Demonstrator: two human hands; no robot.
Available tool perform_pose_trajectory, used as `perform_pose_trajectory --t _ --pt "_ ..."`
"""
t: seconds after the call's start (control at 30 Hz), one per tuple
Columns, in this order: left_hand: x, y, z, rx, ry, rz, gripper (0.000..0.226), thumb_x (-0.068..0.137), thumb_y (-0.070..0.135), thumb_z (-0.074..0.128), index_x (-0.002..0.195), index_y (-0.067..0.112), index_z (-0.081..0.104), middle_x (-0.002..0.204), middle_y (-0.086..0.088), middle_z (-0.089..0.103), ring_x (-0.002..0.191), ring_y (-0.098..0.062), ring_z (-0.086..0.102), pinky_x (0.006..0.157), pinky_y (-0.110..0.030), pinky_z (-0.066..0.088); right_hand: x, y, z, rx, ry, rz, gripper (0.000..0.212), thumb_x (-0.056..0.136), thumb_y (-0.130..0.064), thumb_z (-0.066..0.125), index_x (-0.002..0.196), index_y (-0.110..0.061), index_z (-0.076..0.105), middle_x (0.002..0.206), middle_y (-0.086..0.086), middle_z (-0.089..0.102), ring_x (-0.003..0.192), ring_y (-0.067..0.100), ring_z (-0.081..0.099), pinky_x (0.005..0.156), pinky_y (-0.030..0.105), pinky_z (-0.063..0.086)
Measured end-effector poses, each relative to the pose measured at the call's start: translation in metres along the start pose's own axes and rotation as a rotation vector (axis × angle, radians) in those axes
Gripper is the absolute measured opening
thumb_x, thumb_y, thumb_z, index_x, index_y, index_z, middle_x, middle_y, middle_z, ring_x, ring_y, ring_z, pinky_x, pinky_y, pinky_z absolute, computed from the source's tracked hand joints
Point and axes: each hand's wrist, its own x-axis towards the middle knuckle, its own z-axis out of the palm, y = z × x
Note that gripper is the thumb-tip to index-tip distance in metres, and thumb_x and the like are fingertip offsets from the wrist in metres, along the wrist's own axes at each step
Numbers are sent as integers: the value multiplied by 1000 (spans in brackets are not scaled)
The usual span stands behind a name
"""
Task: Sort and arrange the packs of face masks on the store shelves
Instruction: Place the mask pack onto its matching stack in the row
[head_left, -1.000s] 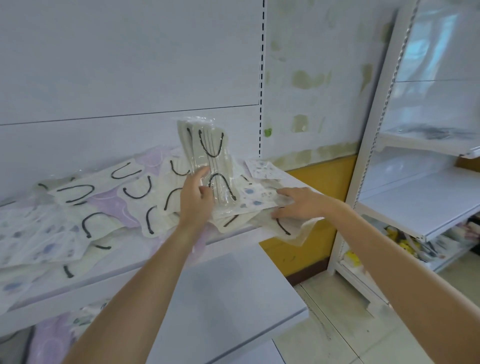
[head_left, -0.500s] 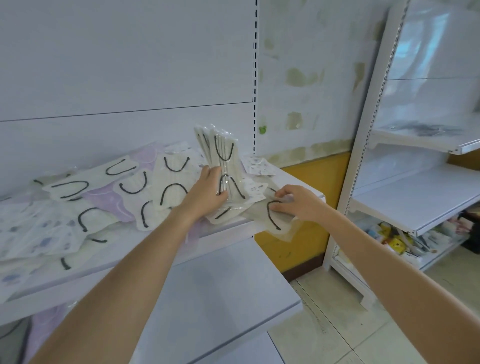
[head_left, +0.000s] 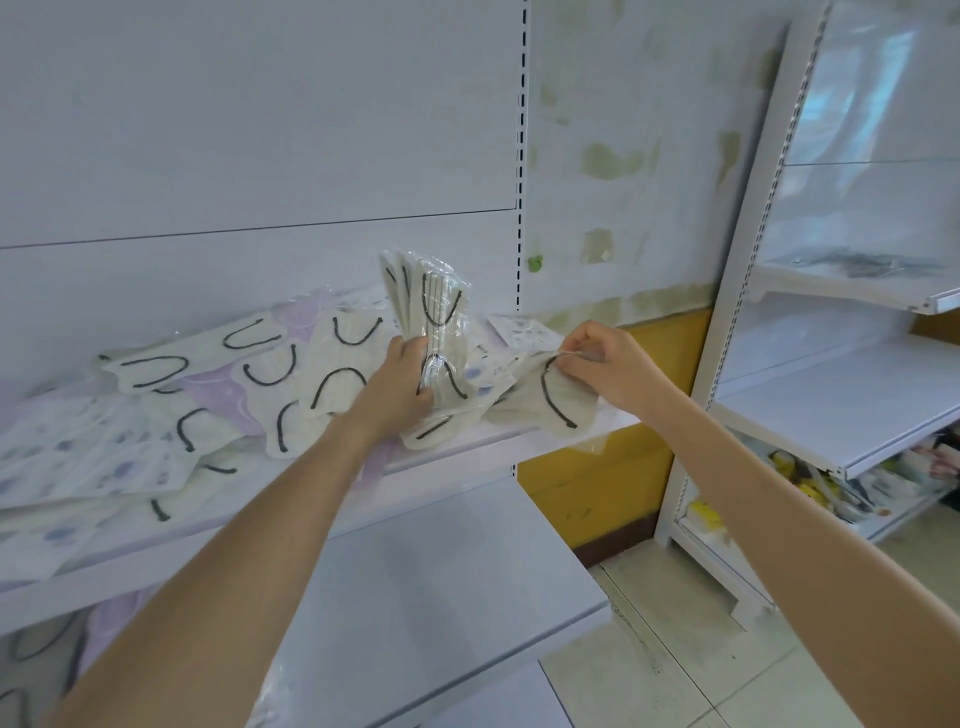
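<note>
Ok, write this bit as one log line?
left hand: holds upright mask-pack stack | right hand: pinches cream mask pack at shelf edge

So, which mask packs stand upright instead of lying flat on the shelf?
The bundle of cream packs gripped by the left hand: it stands on end, while the others lie spread on the shelf.

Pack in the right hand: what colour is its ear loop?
Black loop on a cream pack; head view.

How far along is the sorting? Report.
Done: a stack of cream packs stands gathered in the left hand. In hand: the right hand pinches another cream pack at the shelf edge. Left: loose cream, purple and printed packs lie jumbled along the shelf.
</note>
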Motion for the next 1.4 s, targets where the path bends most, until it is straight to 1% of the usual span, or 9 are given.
perform_pose_trajectory --t 0.1,0.33,0.5,0.6,0.77,0.93,1.07,1.23,1.4 --pt "1 -3 0 7 0 -9 58 85 1 48 140 5 29 130 -14 33 103 -36 52 87 -44 44 -2 -7 -14 -7 -23 -16 7 90 -18 61 95 -14 59 82 -14 58 73 4 55 59 7 41" --pt "1 -5 -1 -244 113 -75 43 82 -9 49 125 -2 44 119 -16 44 120 -30 43 74 -13 27 2 -28 -78 463 349 -35 19 86 -10 64 74 -24 56 73 -7 57 63 2 55 65 17 43" --pt "-3 13 -9 -534 203 -115 37 96 22 50 131 12 46 130 0 45 122 -13 42 105 -26 29 10 -32 -28 751 391 107 18 87 -4 60 92 -18 50 79 -5 56 66 6 54 62 18 45" --pt "-6 23 -9 -754 200 -110 14 99 31 43 105 23 53 105 7 49 97 -5 47 93 -27 33 11 -24 36 576 276 177 19 88 -5 59 100 -13 46 87 -1 54 77 15 55 61 19 46" --pt "-16 15 -4 -634 220 -141 59 87 6 56 142 13 35 138 3 41 119 -7 46 105 -24 37 7 -20 74 293 153 150 30 93 -20 54 120 -12 43 114 0 57 96 17 57 80 19 44" --pt "-30 8 -3 -680 163 -134 77 87 -4 40 150 30 12 151 17 19 113 -2 56 87 -18 49 4 21 54 -550 -145 85 47 100 -31 23 143 -12 25 142 11 41 125 31 41 105 45 26" --pt "-32 7 3 -612 80 -166 71 89 -2 36 148 34 19 153 2 25 53 2 52 41 -14 37 -15 38 42 -549 -130 -21 50 100 -38 20 143 -14 29 133 8 46 120 30 45 101 43 31" --pt "-22 4 5 -525 105 -193 69 88 -3 38 148 27 21 150 -5 33 115 -35 54 82 -29 52 -23 50 27 -443 -23 -72 42 100 -27 35 139 -12 41 123 9 51 116 28 46 99 41 37" --pt "-17 8 5 -383 85 -151 66 91 -4 36 148 23 20 153 -3 24 121 -39 47 89 -39 45 -18 53 22 -539 -49 26 33 99 -33 31 96 -15 59 116 5 54 118 32 44 99 40 34"
